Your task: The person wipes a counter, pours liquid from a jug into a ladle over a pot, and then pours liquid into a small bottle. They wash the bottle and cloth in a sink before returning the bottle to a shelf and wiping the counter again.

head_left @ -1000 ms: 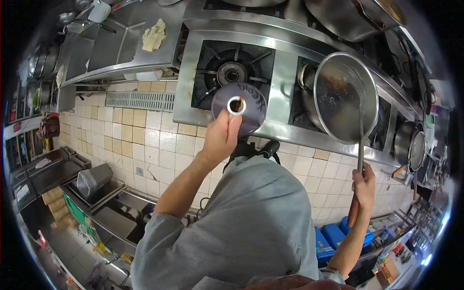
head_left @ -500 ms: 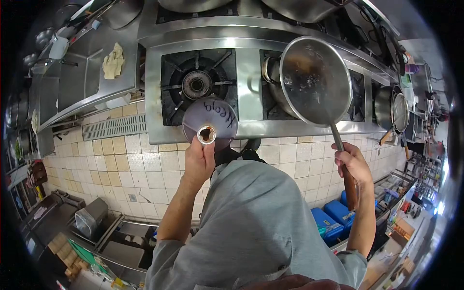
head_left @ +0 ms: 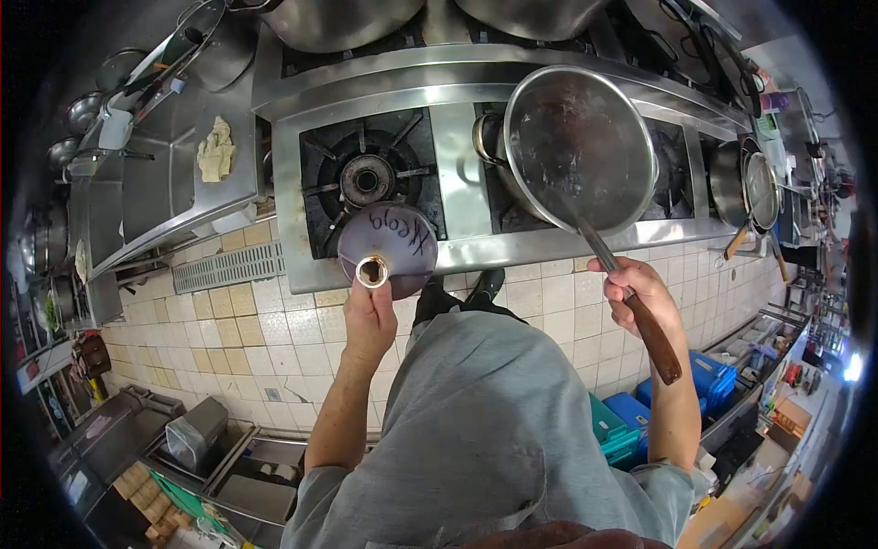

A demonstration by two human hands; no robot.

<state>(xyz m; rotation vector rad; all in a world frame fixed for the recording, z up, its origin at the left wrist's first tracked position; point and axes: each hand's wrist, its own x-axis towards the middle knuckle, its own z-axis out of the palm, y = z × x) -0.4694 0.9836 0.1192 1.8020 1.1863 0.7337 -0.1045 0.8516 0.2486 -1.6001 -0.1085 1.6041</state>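
Note:
My left hand is closed around a translucent plastic jug with dark handwriting on its side. The jug's uncapped neck points up at me, with dark brown residue inside, and its body overlaps the front edge of the left burner. My right hand grips a long metal utensil with a brown wooden handle. Its shaft crosses the near rim of a large steel pot, and its working end is hidden inside. Dark, shiny liquid lies in the pot.
The steel stove runs along the front, with large pots behind. A sink counter with a crumpled cloth is at left. More pans stand at right. A floor drain and blue bins lie lower down.
The camera view has shifted slightly. The utensil has tilted, its wooden handle end swinging into plain view and its shaft now reaching farther across the pot's opening. The jug stays in my left hand.

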